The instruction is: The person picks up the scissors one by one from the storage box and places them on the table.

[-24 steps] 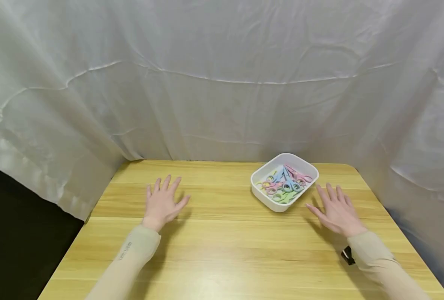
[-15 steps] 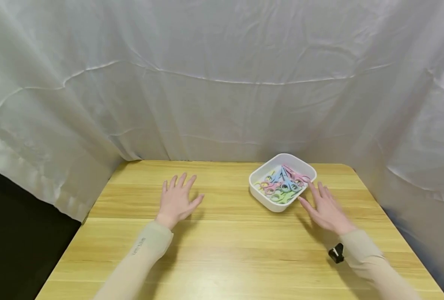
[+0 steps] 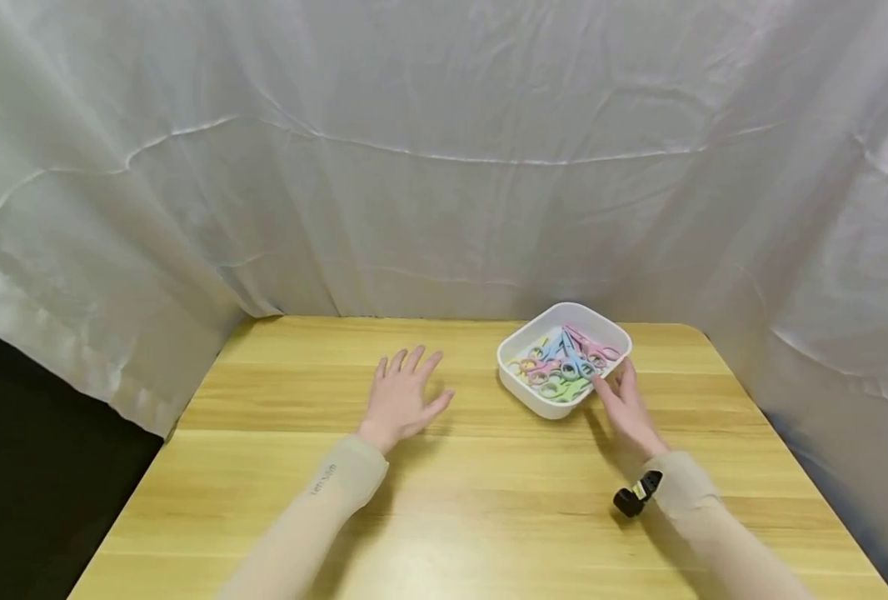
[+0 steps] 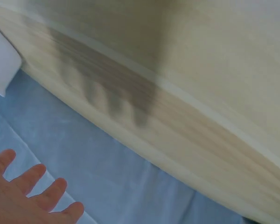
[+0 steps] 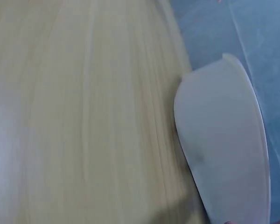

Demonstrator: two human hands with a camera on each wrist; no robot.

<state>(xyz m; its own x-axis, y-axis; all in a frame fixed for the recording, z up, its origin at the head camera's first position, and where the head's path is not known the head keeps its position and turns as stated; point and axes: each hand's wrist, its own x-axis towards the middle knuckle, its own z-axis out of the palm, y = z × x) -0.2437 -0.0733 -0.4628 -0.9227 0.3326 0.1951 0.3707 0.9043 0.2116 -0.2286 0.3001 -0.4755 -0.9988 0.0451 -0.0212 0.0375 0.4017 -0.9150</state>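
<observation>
A white plastic bin [image 3: 537,403] stands at the back right of the table, holding several small scissors in pink [image 3: 540,368], blue [image 3: 575,364] and green [image 3: 568,390]. My right hand [image 3: 630,412] holds the bin's near right corner, thumb at the front rim and fingers around the right side. The right wrist view has the bin's wall [image 5: 224,144] large, with only slivers of the hand at the bottom edge. Left of the bin, my left hand [image 3: 401,406] hovers over the table with fingers spread and nothing in it; its fingers [image 4: 49,196] also appear in the left wrist view.
The wooden table [image 3: 474,500] has its back edge close behind the bin. Pale curtains [image 3: 444,208] hang behind and on both sides. A small black device [image 3: 636,493] is strapped at the right wrist. At the left lies a dark area [image 3: 39,467] beyond the table.
My right hand has moved left from beside the bin onto its corner. My left hand has travelled right across the table, fingers still spread. The bin has stayed in place.
</observation>
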